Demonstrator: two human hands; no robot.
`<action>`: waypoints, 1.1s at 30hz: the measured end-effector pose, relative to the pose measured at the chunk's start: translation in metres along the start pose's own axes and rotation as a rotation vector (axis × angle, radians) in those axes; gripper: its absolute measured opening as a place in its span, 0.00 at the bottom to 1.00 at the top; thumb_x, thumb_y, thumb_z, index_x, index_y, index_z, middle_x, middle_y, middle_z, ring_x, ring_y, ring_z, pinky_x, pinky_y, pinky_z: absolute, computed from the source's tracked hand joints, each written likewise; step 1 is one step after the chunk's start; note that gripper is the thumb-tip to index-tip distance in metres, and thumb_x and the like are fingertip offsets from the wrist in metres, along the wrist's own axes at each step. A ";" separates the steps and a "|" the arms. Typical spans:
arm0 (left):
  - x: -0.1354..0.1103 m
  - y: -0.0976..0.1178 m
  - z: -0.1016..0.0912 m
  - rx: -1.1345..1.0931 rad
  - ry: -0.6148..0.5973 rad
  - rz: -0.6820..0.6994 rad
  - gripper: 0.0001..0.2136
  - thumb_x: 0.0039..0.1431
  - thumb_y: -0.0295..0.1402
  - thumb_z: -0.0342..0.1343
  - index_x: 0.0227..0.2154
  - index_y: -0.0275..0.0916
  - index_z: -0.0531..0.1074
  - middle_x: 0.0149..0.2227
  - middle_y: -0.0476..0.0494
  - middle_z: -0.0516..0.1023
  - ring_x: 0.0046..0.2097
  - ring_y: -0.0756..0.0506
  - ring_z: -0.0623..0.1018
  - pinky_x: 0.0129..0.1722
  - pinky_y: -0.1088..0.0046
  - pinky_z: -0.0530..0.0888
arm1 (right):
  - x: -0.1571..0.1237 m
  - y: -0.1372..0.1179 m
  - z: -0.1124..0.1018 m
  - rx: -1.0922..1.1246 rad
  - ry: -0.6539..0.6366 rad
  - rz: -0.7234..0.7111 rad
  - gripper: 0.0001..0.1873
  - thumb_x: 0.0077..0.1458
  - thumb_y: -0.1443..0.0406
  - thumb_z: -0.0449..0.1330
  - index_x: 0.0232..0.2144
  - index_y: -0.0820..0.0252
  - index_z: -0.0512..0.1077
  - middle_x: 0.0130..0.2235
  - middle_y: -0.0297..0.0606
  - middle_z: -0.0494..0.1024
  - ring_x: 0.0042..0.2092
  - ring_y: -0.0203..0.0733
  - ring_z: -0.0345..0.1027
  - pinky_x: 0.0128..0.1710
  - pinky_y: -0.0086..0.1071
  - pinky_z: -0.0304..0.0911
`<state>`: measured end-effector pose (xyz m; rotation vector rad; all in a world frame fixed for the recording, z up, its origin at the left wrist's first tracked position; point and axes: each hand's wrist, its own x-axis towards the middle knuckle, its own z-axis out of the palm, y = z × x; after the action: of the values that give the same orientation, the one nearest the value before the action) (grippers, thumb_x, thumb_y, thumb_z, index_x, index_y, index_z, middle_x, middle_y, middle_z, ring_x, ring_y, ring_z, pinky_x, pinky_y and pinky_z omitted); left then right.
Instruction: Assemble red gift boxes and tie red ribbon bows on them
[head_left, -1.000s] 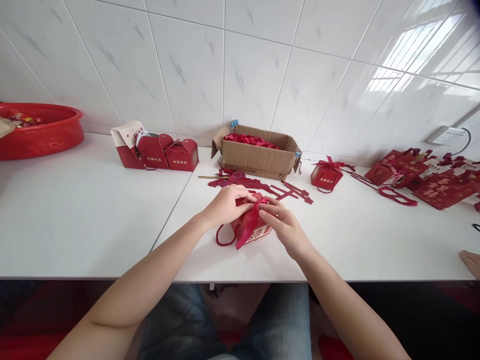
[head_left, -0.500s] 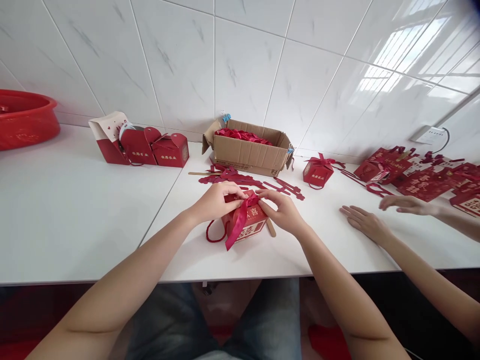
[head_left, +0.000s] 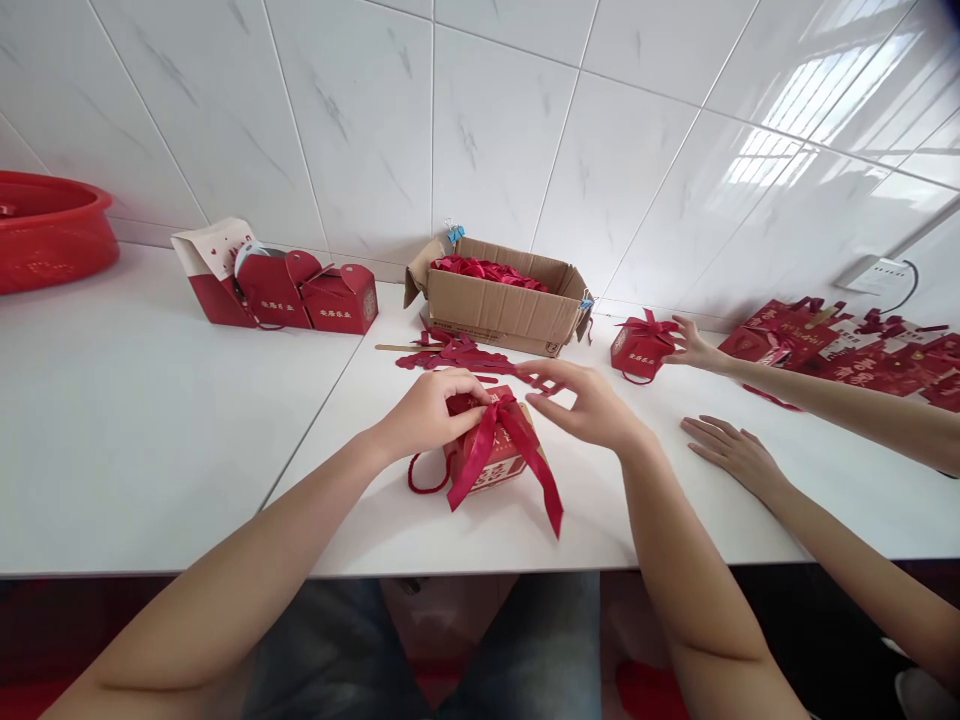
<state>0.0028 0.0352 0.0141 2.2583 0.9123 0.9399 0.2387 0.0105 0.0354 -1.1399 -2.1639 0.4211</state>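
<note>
In front of me on the white table stands a small red gift box (head_left: 501, 468) with gold and white print and a twisted red cord handle (head_left: 429, 490) at its left. A red satin ribbon (head_left: 480, 455) crosses its top, both tails hanging down the near side. My left hand (head_left: 431, 410) pinches the ribbon at the top left of the box. Just right of the box, my right hand (head_left: 585, 400) hovers with thumb and fingers apart and nothing between them. Part of a flat wooden stick shows behind the box's right edge.
Behind the box lie dark red cut-out strips (head_left: 457, 355) and a cardboard carton (head_left: 495, 305) of ribbons. Red boxes (head_left: 300, 295) stand left, beyond them a red basin (head_left: 56, 235). At right, a co-worker's hand (head_left: 697, 345) reaches a ribboned box (head_left: 637, 350); red bags (head_left: 847, 345) lie behind.
My right hand has let go of the ribbon and moved slightly right; a second ribbon tail now hangs down. The co-worker's far hand has moved to the ribboned box.
</note>
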 end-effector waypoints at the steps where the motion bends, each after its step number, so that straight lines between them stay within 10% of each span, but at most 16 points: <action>1: -0.001 -0.001 0.000 -0.005 -0.001 -0.004 0.06 0.55 0.33 0.54 0.31 0.40 0.76 0.34 0.45 0.80 0.38 0.45 0.77 0.40 0.67 0.74 | 0.003 0.004 0.007 0.040 -0.025 -0.057 0.18 0.58 0.61 0.58 0.51 0.53 0.72 0.50 0.39 0.78 0.44 0.43 0.74 0.41 0.38 0.71; 11: -0.003 0.005 0.001 0.019 0.017 -0.020 0.04 0.54 0.30 0.54 0.28 0.39 0.74 0.34 0.46 0.78 0.36 0.47 0.76 0.39 0.69 0.74 | -0.003 0.019 0.044 -0.002 0.161 -0.440 0.19 0.61 0.73 0.50 0.47 0.50 0.74 0.37 0.39 0.74 0.40 0.39 0.68 0.37 0.36 0.69; 33: 0.000 -0.003 0.003 -0.099 0.060 -0.035 0.07 0.58 0.28 0.52 0.34 0.38 0.76 0.37 0.45 0.79 0.40 0.47 0.78 0.43 0.69 0.76 | -0.008 0.015 0.042 -0.084 0.048 -0.423 0.24 0.60 0.75 0.48 0.48 0.47 0.75 0.38 0.40 0.67 0.40 0.42 0.59 0.39 0.41 0.65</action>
<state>0.0036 0.0365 0.0097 2.1350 0.9077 1.0202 0.2226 0.0128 -0.0069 -0.6955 -2.3187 0.1142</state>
